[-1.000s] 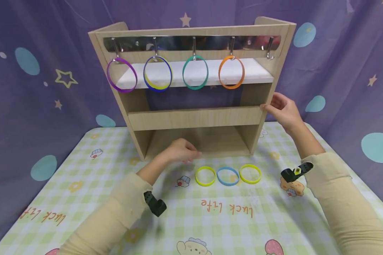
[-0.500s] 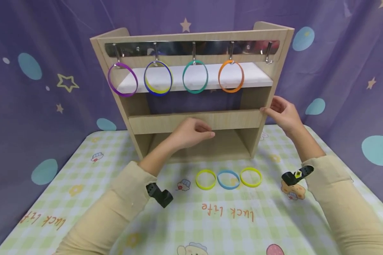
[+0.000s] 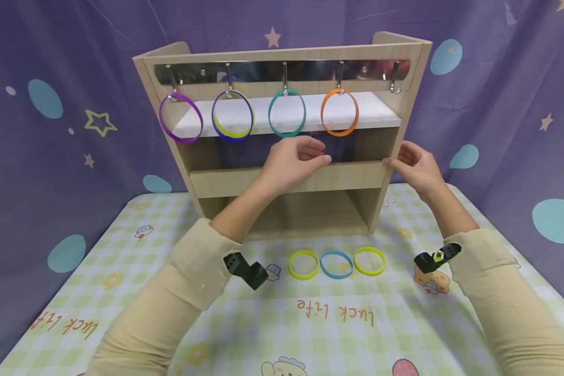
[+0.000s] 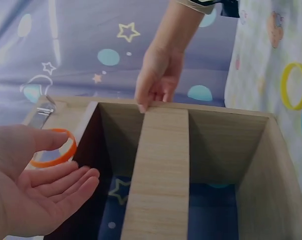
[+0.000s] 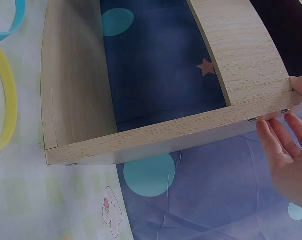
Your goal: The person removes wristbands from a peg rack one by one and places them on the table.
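My left hand is raised in front of the wooden shelf, with its fingers loosely bent and nothing in them. Just above it hang a teal wristband and an orange wristband on metal hooks. From the left wrist, the orange wristband appears behind my thumb and fingers; contact does not show. At the shelf's right side panel, my right hand grips the edge, thumb in front and fingers on the outer face. A purple wristband and overlapping blue and yellow wristbands hang further left.
On the checkered tablecloth in front of the shelf lie a yellow wristband, a light blue wristband and another yellow wristband. The rightmost hook carries no band. A purple curtain hangs behind.
My left hand has risen from the tabletop beside the loose wristbands to just below the hanging teal and orange ones, moving slightly right. The right hand keeps its place on the side panel.
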`<action>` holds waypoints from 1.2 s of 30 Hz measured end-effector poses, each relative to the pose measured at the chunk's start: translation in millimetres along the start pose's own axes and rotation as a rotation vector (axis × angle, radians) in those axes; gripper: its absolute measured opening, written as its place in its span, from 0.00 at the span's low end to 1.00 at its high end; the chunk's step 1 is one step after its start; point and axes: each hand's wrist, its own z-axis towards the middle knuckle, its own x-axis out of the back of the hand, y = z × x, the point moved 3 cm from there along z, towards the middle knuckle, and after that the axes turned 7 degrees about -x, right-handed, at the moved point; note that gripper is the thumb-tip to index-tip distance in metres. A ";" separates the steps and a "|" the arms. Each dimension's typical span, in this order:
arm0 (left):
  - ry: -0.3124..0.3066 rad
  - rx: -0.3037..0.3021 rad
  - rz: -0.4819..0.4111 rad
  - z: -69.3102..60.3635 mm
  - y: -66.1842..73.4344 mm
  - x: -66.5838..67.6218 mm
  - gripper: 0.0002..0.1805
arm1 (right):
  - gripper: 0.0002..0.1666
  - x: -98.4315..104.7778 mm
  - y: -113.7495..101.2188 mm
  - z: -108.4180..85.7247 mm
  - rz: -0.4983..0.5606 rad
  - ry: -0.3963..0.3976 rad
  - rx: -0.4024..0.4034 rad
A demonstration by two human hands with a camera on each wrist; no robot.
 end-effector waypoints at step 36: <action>0.415 -0.130 -0.213 14.6 27.7 -7.3 0.14 | 0.27 0.7 0.4 0.7 -0.052 0.001 -0.027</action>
